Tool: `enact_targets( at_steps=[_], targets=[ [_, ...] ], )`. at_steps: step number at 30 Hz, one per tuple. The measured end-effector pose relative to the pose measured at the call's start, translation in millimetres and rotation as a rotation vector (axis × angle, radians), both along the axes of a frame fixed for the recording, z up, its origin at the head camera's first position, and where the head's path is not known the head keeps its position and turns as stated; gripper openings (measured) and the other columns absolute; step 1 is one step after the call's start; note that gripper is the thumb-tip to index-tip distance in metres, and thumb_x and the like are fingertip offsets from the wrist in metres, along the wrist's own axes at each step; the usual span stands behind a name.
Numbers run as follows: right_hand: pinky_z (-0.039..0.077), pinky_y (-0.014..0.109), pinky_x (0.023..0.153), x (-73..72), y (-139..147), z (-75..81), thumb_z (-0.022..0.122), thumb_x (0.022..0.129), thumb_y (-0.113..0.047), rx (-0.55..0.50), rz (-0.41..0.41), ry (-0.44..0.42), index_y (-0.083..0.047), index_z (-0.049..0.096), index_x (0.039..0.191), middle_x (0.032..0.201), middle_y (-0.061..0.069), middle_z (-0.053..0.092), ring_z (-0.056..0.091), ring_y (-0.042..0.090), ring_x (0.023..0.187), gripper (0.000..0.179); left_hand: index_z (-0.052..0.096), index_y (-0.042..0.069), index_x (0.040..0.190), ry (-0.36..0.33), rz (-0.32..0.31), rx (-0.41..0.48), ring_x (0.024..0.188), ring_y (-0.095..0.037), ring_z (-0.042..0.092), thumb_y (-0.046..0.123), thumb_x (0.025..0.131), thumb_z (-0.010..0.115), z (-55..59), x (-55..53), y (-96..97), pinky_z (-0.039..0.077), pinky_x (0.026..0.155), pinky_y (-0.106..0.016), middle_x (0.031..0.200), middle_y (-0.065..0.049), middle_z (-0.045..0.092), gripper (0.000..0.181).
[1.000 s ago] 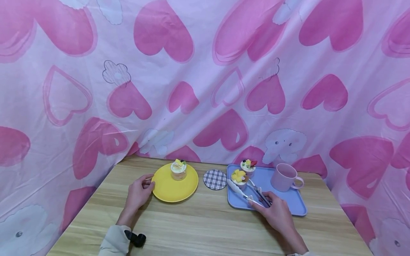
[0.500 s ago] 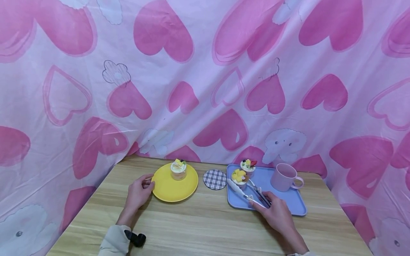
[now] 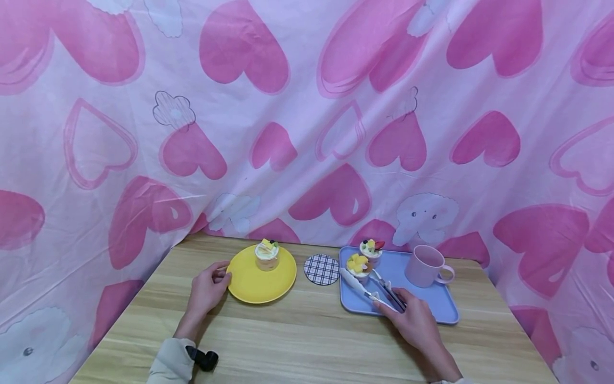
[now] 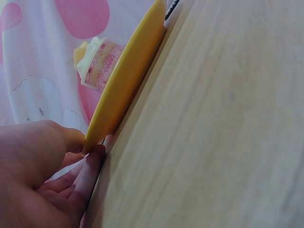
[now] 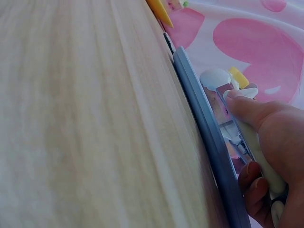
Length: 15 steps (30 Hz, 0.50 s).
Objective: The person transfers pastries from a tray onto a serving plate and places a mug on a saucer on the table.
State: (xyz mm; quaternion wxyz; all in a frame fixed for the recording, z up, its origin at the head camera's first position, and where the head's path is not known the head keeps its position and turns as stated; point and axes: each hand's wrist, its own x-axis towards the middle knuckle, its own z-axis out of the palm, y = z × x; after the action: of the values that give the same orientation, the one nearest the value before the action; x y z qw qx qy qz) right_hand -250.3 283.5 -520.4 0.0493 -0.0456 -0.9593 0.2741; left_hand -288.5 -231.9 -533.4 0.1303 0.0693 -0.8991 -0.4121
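Observation:
My left hand (image 3: 207, 290) pinches the left rim of a yellow plate (image 3: 256, 290). In the left wrist view, the thumb lies over the rim and the fingers (image 4: 88, 173) are beneath it. A small dessert cup (image 3: 267, 257) with cream and fruit stands on the plate. On the right, my right hand (image 3: 413, 319) holds metal tongs with white tips (image 3: 354, 281). Their spread tips lie on either side of a dessert cup topped with yellow fruit cubes (image 3: 357, 264); contact is unclear. Behind it stands another fruit-topped cup (image 3: 371, 249). Both are on a blue tray (image 3: 443, 309).
A pink mug (image 3: 424, 266) stands on the tray's right part, handle to the right. Between plate and tray lies a round checked coaster (image 3: 321, 269). A pink heart-patterned curtain (image 3: 307, 133) hangs behind the wooden table (image 3: 288, 341).

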Motion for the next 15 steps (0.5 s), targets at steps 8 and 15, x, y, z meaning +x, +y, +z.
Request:
enact_targets(
  at_steps=[8, 15],
  targets=[
    [0.051, 0.034, 0.079, 0.3, -0.3, 0.3, 0.064, 0.07, -0.084, -0.015, -0.014, -0.003, -0.011, 0.06, 0.139, 0.127, 0.014, 0.068, 0.061, 0.02, 0.096, 0.101, 0.064, 0.012, 0.133, 0.003, -0.006, 0.009, 0.093, -0.02, 0.071, 0.022, 0.096, 0.066, -1.2, -1.0, -0.6, 0.061, 0.078, -0.032, 0.107, -0.012, 0.074, 0.038],
    [0.051, 0.034, 0.078, 0.1, 0.4, -1.6, 0.063, 0.071, -0.085, -0.002, -0.007, 0.037, -0.012, 0.062, 0.136, 0.125, 0.011, 0.07, 0.062, 0.02, 0.095, 0.098, 0.066, 0.014, 0.131, 0.004, 0.001, 0.012, 0.093, -0.019, 0.072, 0.023, 0.095, 0.067, -4.0, -1.8, -1.4, 0.06, 0.079, -0.032, 0.105, -0.01, 0.075, 0.037]
  ],
)
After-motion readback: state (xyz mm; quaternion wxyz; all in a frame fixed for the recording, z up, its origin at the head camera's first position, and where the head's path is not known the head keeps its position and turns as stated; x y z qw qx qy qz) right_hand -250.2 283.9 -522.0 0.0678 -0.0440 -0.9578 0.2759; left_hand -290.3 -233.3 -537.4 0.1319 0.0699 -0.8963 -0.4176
